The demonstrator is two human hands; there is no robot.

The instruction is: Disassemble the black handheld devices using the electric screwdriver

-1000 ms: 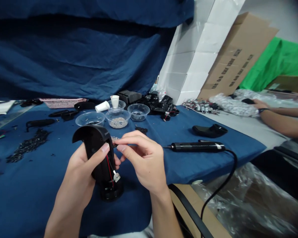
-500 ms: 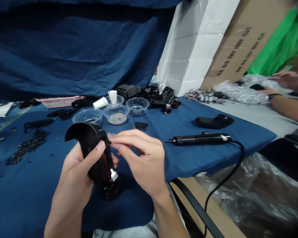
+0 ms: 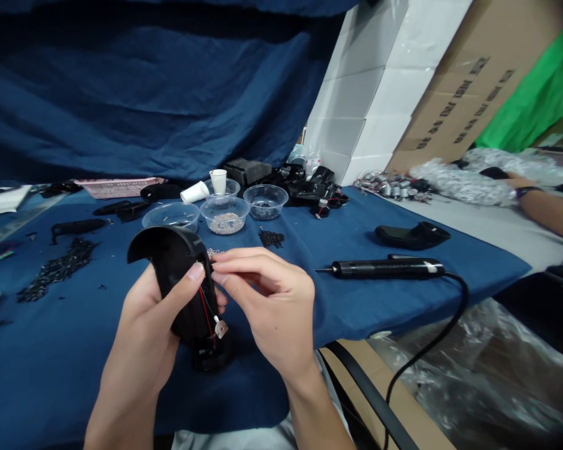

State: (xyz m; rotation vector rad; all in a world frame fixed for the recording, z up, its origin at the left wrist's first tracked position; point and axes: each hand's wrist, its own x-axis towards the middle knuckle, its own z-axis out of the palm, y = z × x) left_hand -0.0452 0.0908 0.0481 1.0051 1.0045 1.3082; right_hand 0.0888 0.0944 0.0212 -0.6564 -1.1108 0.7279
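Note:
My left hand (image 3: pixel 152 325) is wrapped round a black curved plastic housing (image 3: pixel 182 250), its thumb pressed on the near edge. The housing is held tilted above the blue cloth. A red wire and a small metal tab (image 3: pixel 221 327) hang out of its open side. At the housing's right edge, the thumb and forefinger of my right hand (image 3: pixel 272 300) are pinched together. Whatever sits between those fingertips is too small or hidden to make out. Behind the fingers, small silvery parts (image 3: pixel 214 252) lie on the cloth, partly covered.
An electric screwdriver (image 3: pixel 387 269) lies at the right, its cable dropping over the table edge. Clear bowls (image 3: pixel 226 215) with small parts stand behind my hands. Black screws (image 3: pixel 271 238) and a heap of black pieces (image 3: pixel 56 272) rest on the cloth. Another person's arm (image 3: pixel 551 209) reaches in far right.
The whole view has shifted slightly. The metal tab on the wire has turned a little. Both hands keep nearly the same hold on the housing's edge.

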